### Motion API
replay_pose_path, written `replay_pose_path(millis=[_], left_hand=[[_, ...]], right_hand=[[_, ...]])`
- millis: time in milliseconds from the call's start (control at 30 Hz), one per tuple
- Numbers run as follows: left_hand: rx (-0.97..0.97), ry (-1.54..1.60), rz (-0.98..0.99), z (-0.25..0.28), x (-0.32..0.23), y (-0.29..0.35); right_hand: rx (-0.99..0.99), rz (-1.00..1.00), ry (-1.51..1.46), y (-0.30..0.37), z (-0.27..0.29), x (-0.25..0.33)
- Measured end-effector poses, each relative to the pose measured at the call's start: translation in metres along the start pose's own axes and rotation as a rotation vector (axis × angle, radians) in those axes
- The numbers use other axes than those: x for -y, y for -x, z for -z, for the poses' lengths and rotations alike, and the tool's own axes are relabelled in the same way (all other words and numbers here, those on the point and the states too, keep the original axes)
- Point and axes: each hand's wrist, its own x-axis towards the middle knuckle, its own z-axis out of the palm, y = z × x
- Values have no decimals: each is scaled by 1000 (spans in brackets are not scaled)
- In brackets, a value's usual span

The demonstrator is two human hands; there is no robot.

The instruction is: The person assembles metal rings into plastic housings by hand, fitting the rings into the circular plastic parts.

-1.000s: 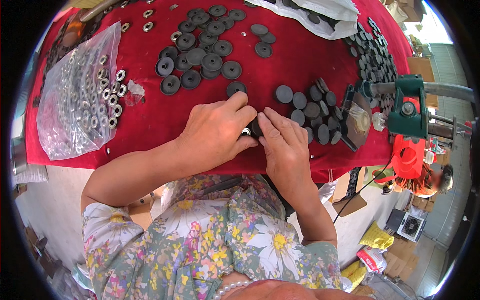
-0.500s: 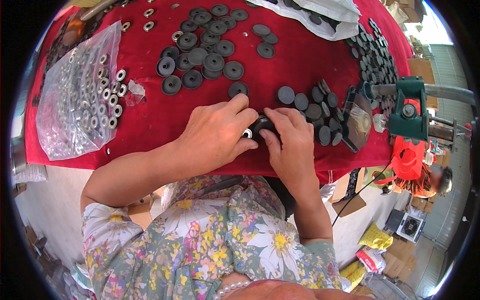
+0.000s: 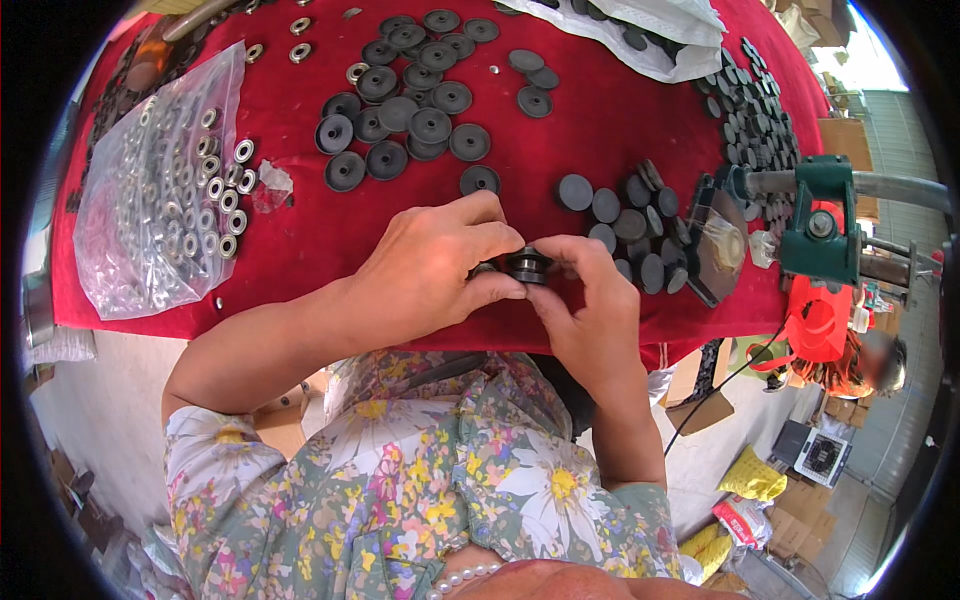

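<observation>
Between my two hands, over the near part of the red cloth, is a black wheel piece [image 3: 528, 264] turned edge-on, with a shiny metal band between its two dark discs. My left hand [image 3: 440, 255] pinches its left side with forefinger and thumb; another dark round part shows within those fingers, mostly hidden. The right hand [image 3: 590, 290] grips the same piece from the right, thumb below and fingers above. Just beyond my left fingertips lies a single black disc with a raised hub [image 3: 480, 181]. More such hubbed discs [image 3: 430, 126] are heaped farther off, left of centre.
At left, a clear plastic bag [image 3: 150, 210] holds metal bearings, with several loose bearings [image 3: 228, 200] along its edge. Plain black discs [image 3: 630, 225] cluster right of my hands, beside a green clamp-like metal fixture [image 3: 820, 220]. A white sack [image 3: 680, 45] lies at the back.
The black piece has turned from nearly face-on to edge-on, showing its metal band. The bright bearing by my left fingers is no longer visible, and my right hand has shifted slightly right.
</observation>
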Motion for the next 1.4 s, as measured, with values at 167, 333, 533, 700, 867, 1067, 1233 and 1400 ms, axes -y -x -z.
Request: replay_pose_path(millis=[167,333,533,700,867,1067,1233,1400], left_hand=[[-31,136,-109,0,0,-2],[-21,168,-237,3,0,-5],[-65,187,-283,5,-3,-2],[-79,172,-309,5,-5,0],[-60,173,-286,8,-7,1],[47,126,-178,19,-7,-12],[198,-228,-83,29,3,-5],[231,-315,-139,21,-3,-2]], right_hand=[[-65,15,-148,6,7,5],[-90,128,-124,8,10,4],[-119,210,-224,6,4,7],[-152,221,-272,8,-4,7],[-166,234,-301,9,-10,3],[-193,-12,-91,2,21,0],[-315,-292,253,8,70,-43],[-340,-52,623,-7,71,-61]])
